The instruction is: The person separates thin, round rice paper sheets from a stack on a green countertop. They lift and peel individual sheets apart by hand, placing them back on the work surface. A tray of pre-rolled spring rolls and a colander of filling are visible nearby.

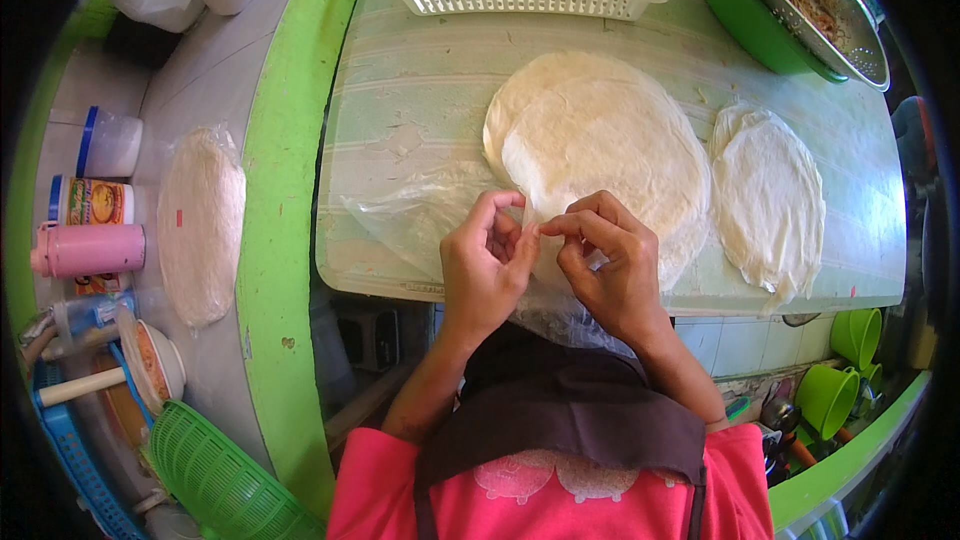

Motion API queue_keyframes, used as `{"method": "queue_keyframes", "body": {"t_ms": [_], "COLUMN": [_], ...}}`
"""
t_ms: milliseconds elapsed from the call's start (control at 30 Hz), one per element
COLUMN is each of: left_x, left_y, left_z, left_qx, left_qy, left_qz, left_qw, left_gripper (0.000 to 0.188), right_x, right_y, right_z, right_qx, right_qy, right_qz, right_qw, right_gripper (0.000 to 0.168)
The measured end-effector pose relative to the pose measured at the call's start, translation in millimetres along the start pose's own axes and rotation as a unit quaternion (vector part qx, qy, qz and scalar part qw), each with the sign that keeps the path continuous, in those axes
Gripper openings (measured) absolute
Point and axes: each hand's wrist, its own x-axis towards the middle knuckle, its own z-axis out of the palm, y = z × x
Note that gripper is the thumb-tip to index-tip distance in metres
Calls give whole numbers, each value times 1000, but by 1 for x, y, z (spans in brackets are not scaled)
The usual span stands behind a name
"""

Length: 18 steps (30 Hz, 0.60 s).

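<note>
A stack of thin round dough wrappers lies on the table, its near part resting on clear plastic. At the stack's near left edge, my left hand pinches the edge of a wrapper between thumb and forefinger. My right hand meets it there, its fingertips closed on the same edge beside the left thumb. The piece between the fingertips is small and partly hidden. Right of the stack, apart from my hands, lies a smaller pile of pale thin wrappers.
A white perforated plastic basket stands at the table's far edge. A metal colander of brown shreds rests over a green basin at upper right. On the left ledge lie a plastic-wrapped stack, a pink flask and a green basket.
</note>
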Motion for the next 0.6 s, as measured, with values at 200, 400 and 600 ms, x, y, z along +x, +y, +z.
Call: {"method": "queue_keyframes", "body": {"t_ms": [200,400,600], "left_x": [7,10,30], "left_y": [-5,3,12], "left_z": [-4,-5,5], "left_qx": [47,125,143], "left_qy": [26,-32,-7], "left_qz": [-2,8,69], "left_qw": [999,992,987], "left_gripper": [13,21,22], "right_x": [4,10,18], "right_y": [6,3,9], "right_z": [-5,-12,-5], "right_qx": [-72,-75,-77], "right_qy": [46,11,22], "right_qz": [-5,33,24], "right_qw": [996,997,996], "right_gripper": [11,8,16]}}
